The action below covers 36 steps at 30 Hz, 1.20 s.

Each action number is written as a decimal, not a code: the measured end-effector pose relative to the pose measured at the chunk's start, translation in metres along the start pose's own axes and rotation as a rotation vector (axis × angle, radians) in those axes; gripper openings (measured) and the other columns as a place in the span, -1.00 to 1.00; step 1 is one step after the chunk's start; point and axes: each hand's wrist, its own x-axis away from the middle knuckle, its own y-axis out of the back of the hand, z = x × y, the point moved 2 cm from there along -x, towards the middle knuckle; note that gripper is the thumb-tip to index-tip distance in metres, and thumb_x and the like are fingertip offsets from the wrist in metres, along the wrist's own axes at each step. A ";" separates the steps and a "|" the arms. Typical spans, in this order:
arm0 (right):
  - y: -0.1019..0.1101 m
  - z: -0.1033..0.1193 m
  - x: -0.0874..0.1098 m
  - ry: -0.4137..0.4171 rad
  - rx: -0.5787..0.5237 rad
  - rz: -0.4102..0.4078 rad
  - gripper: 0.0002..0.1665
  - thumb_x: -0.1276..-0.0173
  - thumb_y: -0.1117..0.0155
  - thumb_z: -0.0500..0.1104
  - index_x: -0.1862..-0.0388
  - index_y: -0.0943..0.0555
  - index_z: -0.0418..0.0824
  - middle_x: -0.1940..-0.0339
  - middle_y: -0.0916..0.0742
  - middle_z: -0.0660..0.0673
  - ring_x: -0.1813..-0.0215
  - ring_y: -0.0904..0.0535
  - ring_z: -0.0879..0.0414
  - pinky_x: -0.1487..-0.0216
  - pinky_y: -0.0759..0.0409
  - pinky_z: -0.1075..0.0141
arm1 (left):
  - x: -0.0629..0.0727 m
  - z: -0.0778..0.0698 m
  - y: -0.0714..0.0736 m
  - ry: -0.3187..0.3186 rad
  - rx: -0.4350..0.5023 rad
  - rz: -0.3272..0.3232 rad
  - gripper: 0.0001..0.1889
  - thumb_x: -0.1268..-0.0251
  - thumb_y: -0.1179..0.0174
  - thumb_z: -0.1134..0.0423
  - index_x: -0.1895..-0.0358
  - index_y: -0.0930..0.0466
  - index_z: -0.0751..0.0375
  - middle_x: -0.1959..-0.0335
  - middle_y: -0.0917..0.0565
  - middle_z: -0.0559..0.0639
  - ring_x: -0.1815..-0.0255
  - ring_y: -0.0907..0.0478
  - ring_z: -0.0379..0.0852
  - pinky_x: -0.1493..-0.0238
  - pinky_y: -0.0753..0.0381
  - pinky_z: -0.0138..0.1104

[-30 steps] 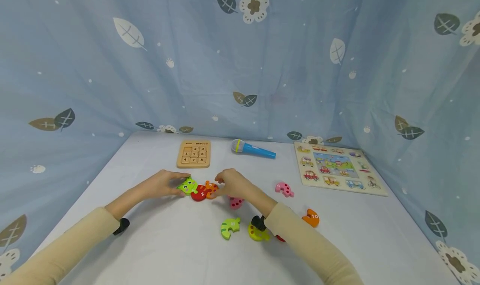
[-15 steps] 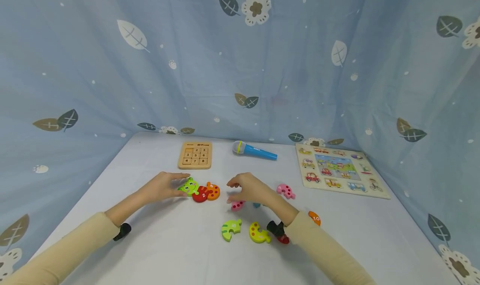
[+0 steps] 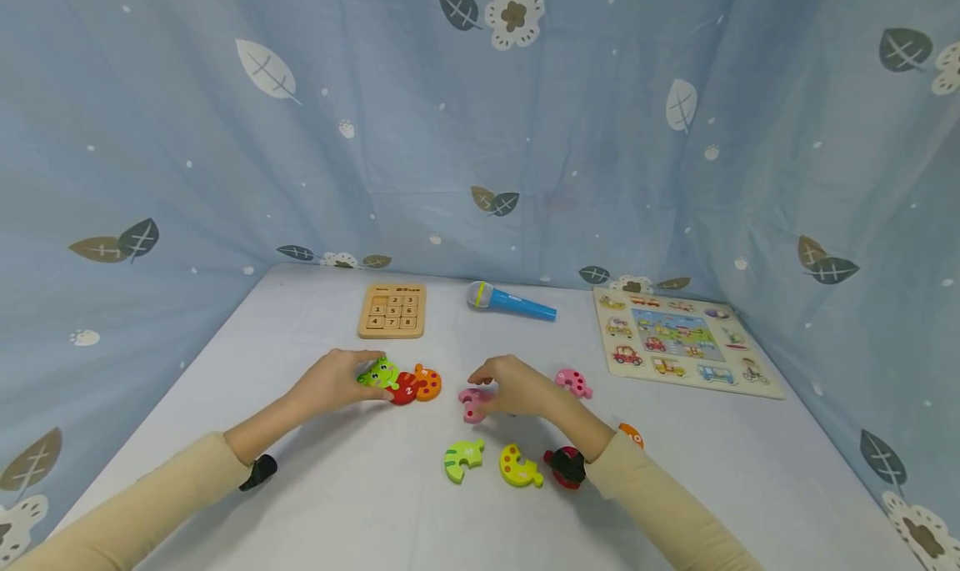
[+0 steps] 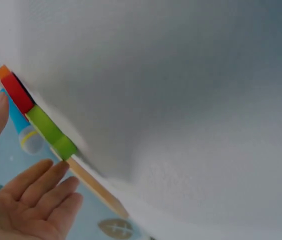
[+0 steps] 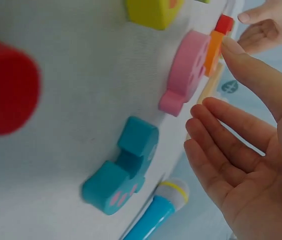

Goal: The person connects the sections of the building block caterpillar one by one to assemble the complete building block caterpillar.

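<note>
Green is worn by the smiling head piece [image 3: 382,374], which is joined to a red piece [image 3: 406,388] numbered 2 and then to a spotted orange piece [image 3: 428,383], all laid flat on the white surface [image 3: 360,496]. The head piece is bracketed by the left hand [image 3: 334,381], its thumb held apart from loosely straightened fingers; whether contact is made cannot be told. A pink piece [image 3: 471,406], set apart from that row on its right, is partly covered by the right hand [image 3: 517,386], likewise spread; touch cannot be made out. Nearer the person, a striped green piece [image 3: 453,459] and a spotted yellow piece [image 3: 512,468] are laid. A teal piece [image 5: 142,135] is seen near the right hand. Along the back, a number puzzle [image 3: 392,313], a blue microphone [image 3: 517,304] and a picture board [image 3: 675,338] are placed.
</note>
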 end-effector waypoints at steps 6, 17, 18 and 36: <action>-0.005 -0.005 0.000 -0.014 -0.007 0.018 -0.42 -0.04 -0.58 -0.05 -0.05 -0.67 -0.21 0.11 -0.72 0.00 0.06 -0.59 0.13 0.02 -0.61 0.40 | -0.002 -0.001 -0.004 -0.026 -0.025 -0.022 -0.20 0.11 -0.48 -0.15 -0.15 -0.56 0.38 -0.02 -0.64 0.30 0.07 -0.61 0.04 0.02 -0.60 -0.02; -0.010 -0.005 -0.003 0.012 0.025 0.014 -0.44 -0.04 -0.58 -0.05 -0.03 -0.67 -0.20 0.16 -0.71 0.03 0.15 -0.56 0.18 0.10 -0.58 0.48 | -0.007 -0.002 -0.003 -0.037 -0.013 0.026 -0.21 0.12 -0.51 -0.10 -0.17 -0.55 0.35 0.06 -0.69 0.21 0.32 -0.48 -0.14 0.26 -0.53 -0.26; -0.010 -0.005 -0.003 0.015 0.024 0.014 -0.45 -0.04 -0.58 -0.06 -0.03 -0.67 -0.20 0.16 -0.71 0.03 0.15 -0.55 0.17 0.10 -0.59 0.47 | -0.007 -0.002 -0.003 -0.035 -0.008 0.031 -0.20 0.13 -0.51 -0.10 -0.17 -0.55 0.35 0.08 -0.69 0.18 0.34 -0.47 -0.14 0.29 -0.51 -0.28; -0.004 -0.005 -0.004 0.008 0.028 0.019 -0.43 -0.09 -0.54 -0.02 -0.09 -0.65 -0.16 0.15 -0.68 0.07 0.15 -0.52 0.19 0.15 -0.57 0.49 | -0.015 0.003 -0.003 -0.077 0.056 0.106 -0.17 0.13 -0.51 -0.08 -0.26 -0.51 0.26 -0.12 -0.61 0.18 0.62 -0.05 -0.23 0.60 -0.09 -0.39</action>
